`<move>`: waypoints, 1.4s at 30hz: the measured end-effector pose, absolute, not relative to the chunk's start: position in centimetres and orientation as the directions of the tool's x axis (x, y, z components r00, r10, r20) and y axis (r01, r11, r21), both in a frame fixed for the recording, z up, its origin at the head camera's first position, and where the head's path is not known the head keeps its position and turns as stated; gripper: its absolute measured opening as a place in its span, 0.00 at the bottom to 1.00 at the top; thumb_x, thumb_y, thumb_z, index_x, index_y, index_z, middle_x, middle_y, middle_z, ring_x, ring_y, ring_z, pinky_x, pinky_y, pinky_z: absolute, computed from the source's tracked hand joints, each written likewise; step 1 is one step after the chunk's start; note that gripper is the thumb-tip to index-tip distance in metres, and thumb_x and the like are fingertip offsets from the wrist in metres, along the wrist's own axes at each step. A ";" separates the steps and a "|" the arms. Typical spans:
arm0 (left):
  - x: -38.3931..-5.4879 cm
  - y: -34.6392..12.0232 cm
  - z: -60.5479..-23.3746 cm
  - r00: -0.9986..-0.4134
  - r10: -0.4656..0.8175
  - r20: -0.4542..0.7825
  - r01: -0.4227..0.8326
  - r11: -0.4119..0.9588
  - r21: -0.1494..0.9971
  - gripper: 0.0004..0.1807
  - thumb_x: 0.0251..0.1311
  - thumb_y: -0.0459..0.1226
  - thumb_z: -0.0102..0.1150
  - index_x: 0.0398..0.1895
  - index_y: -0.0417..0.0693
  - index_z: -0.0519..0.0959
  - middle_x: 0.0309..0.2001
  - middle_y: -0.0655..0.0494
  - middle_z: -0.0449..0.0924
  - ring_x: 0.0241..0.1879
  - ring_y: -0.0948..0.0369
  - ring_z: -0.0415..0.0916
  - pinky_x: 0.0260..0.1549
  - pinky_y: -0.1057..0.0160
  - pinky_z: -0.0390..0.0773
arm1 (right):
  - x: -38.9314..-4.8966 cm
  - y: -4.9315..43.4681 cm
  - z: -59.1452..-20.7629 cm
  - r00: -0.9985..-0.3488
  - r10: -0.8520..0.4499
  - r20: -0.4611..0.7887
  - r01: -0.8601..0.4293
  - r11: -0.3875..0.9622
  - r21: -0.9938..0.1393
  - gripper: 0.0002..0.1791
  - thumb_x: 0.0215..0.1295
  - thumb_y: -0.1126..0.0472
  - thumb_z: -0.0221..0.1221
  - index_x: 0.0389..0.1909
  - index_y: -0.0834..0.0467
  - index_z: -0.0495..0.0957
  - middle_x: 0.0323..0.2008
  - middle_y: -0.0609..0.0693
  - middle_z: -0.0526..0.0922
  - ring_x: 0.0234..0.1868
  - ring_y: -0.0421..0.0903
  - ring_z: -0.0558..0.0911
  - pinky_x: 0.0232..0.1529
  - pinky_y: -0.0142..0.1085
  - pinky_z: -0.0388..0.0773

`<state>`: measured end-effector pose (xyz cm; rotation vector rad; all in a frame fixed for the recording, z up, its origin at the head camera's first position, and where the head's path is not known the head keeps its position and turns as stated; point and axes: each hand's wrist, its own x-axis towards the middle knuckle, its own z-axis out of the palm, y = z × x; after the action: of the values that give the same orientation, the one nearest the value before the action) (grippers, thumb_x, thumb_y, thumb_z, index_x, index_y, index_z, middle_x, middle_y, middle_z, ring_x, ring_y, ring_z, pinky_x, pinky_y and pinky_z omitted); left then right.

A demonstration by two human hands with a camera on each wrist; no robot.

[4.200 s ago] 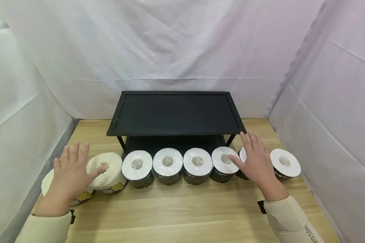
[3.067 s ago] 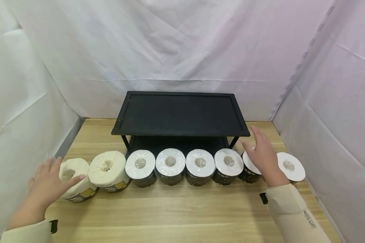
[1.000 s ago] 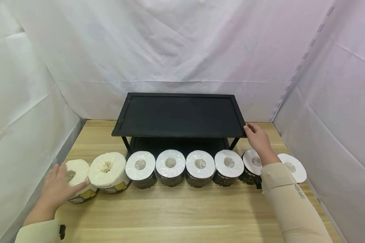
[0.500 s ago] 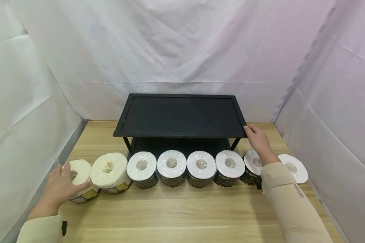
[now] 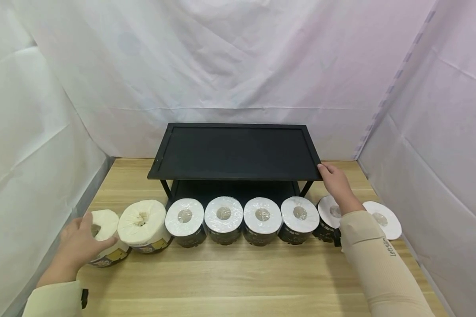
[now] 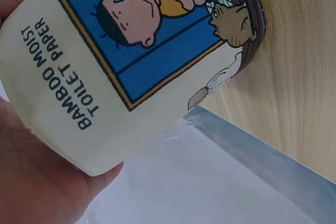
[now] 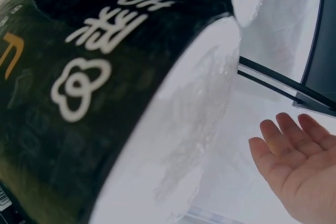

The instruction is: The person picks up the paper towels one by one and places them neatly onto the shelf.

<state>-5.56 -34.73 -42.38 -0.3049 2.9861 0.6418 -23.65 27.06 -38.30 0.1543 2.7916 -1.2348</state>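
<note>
At the far left of the head view, my left hand (image 5: 78,244) spans the leftmost toilet roll (image 5: 112,253), wrapped in cream paper. Its thumb lies along the near side and its fingers along the left side. The left wrist view shows this roll (image 6: 100,82) close up, with a cartoon print, between parts of the hand (image 6: 37,166). My right hand (image 5: 336,182) touches the front right corner of the black two-tier shelf (image 5: 238,152). In the right wrist view its fingers (image 7: 286,129) are extended beside the shelf corner, and the thumb is out of view.
A second cream roll (image 5: 142,224) stands beside the leftmost one. Several white-topped rolls in dark wrappers (image 5: 262,215) continue the row rightward, in front of the shelf's lower tier (image 5: 234,188). White cloth walls (image 5: 238,53) enclose the wooden table (image 5: 222,281) at the back and sides.
My left hand has gone from hovering over the cream rolls to the leftmost one. The right hand has moved from above the right-hand rolls to the shelf corner. Both barely move over the last second.
</note>
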 end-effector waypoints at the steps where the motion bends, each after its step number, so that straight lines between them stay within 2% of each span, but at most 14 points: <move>1: -5.5 -34.8 -42.4 -0.977 -0.180 -0.113 -0.210 0.892 0.400 0.62 0.55 0.56 0.63 0.70 0.21 0.36 0.60 0.12 0.43 0.58 0.18 0.40 0.50 0.23 0.53 | -23.7 27.1 -38.3 -0.991 0.054 -0.121 0.125 0.673 -0.729 0.39 0.74 0.39 0.33 0.72 0.64 0.58 0.70 0.69 0.58 0.71 0.67 0.56 0.69 0.59 0.54; 10: -4.9 -35.2 -42.6 -0.974 -0.214 -0.075 -0.226 0.880 0.417 0.59 0.54 0.51 0.65 0.69 0.20 0.40 0.60 0.11 0.43 0.58 0.19 0.40 0.50 0.23 0.55 | -23.5 27.2 -38.2 -0.990 0.037 -0.134 0.120 0.719 -0.685 0.40 0.74 0.38 0.29 0.70 0.66 0.60 0.69 0.70 0.59 0.69 0.69 0.56 0.68 0.60 0.55; 17: -4.4 -35.2 -42.1 -0.974 -0.222 -0.054 -0.225 0.890 0.398 0.55 0.52 0.47 0.65 0.67 0.18 0.45 0.58 0.10 0.46 0.56 0.19 0.43 0.46 0.25 0.60 | -23.5 27.3 -38.2 -0.989 0.029 -0.146 0.119 0.737 -0.665 0.40 0.74 0.38 0.28 0.72 0.64 0.56 0.70 0.69 0.57 0.70 0.69 0.54 0.69 0.60 0.54; 22: -4.2 -35.3 -41.4 -0.972 -0.228 -0.053 -0.230 0.888 0.398 0.55 0.53 0.48 0.64 0.67 0.17 0.43 0.57 0.08 0.45 0.56 0.19 0.43 0.46 0.24 0.59 | -23.5 27.3 -38.2 -0.987 0.029 -0.155 0.128 0.726 -0.676 0.39 0.75 0.38 0.28 0.73 0.63 0.54 0.71 0.68 0.55 0.71 0.69 0.53 0.69 0.61 0.53; 33: -3.7 -35.4 -38.9 -0.965 -0.256 0.065 -0.213 0.899 0.382 0.51 0.49 0.45 0.66 0.64 0.18 0.50 0.54 0.09 0.50 0.53 0.19 0.47 0.43 0.27 0.61 | -23.6 27.2 -38.7 -0.992 0.052 -0.113 0.116 0.714 -0.691 0.39 0.75 0.39 0.29 0.72 0.64 0.57 0.71 0.68 0.56 0.71 0.68 0.53 0.70 0.59 0.52; 37: -3.7 -35.3 -37.3 -0.962 -0.265 0.065 -0.223 0.900 0.374 0.51 0.50 0.46 0.65 0.64 0.18 0.50 0.55 0.09 0.49 0.54 0.18 0.45 0.42 0.26 0.60 | -23.5 27.1 -38.6 -0.993 0.049 -0.110 0.112 0.716 -0.689 0.39 0.75 0.38 0.29 0.72 0.64 0.57 0.70 0.68 0.56 0.71 0.68 0.54 0.70 0.59 0.53; 42: -3.6 -35.0 -35.3 -0.956 -0.293 0.032 -0.262 0.893 0.367 0.55 0.54 0.49 0.63 0.68 0.20 0.44 0.59 0.10 0.44 0.56 0.20 0.42 0.42 0.26 0.60 | -23.4 27.1 -38.4 -0.991 0.045 -0.123 0.119 0.708 -0.696 0.39 0.75 0.38 0.29 0.72 0.64 0.56 0.71 0.68 0.56 0.71 0.68 0.53 0.70 0.59 0.53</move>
<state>-3.59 -35.05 -35.30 -0.4612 3.1396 0.5900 -23.43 27.09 -38.45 0.1355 2.8126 -1.1575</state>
